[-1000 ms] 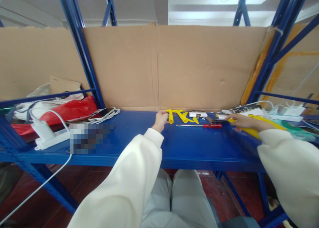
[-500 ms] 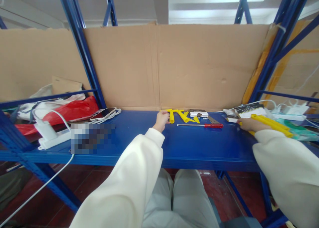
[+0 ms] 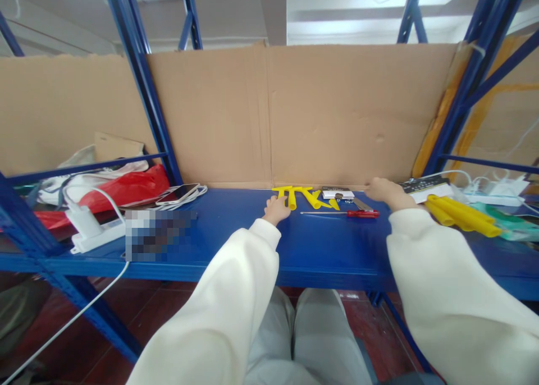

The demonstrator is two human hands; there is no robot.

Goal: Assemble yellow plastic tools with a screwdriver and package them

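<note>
Beside the yellow plastic fittings (image 3: 312, 198) on the blue shelf, my left hand (image 3: 276, 210) has its fingers closed around the stem of the leftmost one. My right hand (image 3: 384, 192) is at the back right of the shelf, reaching leftward. Its fingertips are blurred, so what they may hold is not clear. Between the hands lie a red-handled screwdriver (image 3: 362, 214), a small black-and-white box (image 3: 337, 193) and a flat metal piece (image 3: 362, 204). Several yellow tubes (image 3: 463, 215) lie near my right forearm.
A power strip (image 3: 99, 234) with cables stands at the left, near a red bag (image 3: 126, 188) and a phone (image 3: 181, 192). A cardboard panel (image 3: 328, 115) closes the back. Blue uprights (image 3: 154, 93) frame the shelf. A black-and-white package (image 3: 427, 188) lies at the right.
My right hand has left the yellow tubes and moved left and towards the back. My left hand has come slightly forward, and the leftmost yellow fitting's stem shows above it.
</note>
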